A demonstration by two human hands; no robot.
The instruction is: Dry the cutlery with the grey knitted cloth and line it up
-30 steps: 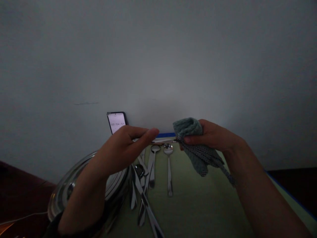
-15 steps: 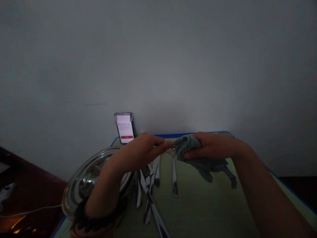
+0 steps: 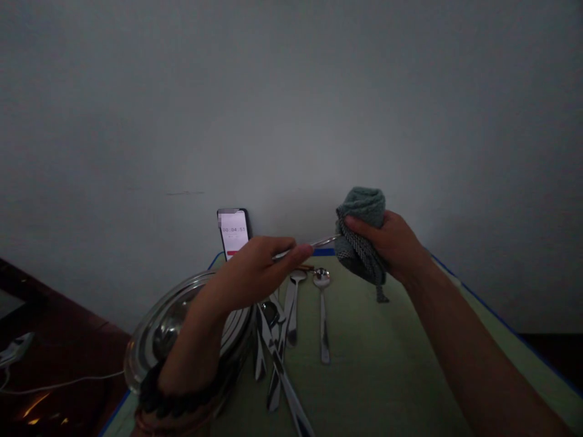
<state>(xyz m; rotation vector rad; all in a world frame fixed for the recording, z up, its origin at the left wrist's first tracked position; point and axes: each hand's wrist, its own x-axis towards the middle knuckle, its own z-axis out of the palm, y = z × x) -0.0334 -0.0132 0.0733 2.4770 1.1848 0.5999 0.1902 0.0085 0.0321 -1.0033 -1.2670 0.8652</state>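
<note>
My left hand (image 3: 262,267) pinches the thin metal handle of a piece of cutlery (image 3: 325,241), held up above the table. Its far end disappears into a folded grey-green cloth (image 3: 364,206), so its kind is hidden. My right hand (image 3: 395,243) is closed around this cloth, thumb pressed on its dark checked side. Below the hands, a spoon (image 3: 323,321) lies by itself on the green tabletop. Left of it, another spoon (image 3: 295,303) rests beside a loose heap of metal cutlery (image 3: 285,382), partly overlapping.
A round, shiny metal lidded pot or bowl (image 3: 150,321) stands at the left, partly behind my left forearm. A phone (image 3: 234,229) showing a timer leans against the grey wall (image 3: 291,109). The table (image 3: 387,364) has a blue edge. A white cable (image 3: 68,383) runs at far left.
My right hand and the cloth dipped towards my left hand, then rose and tilted upright. More of the metal handle now shows between the hands. The view has shifted slightly left.
</note>
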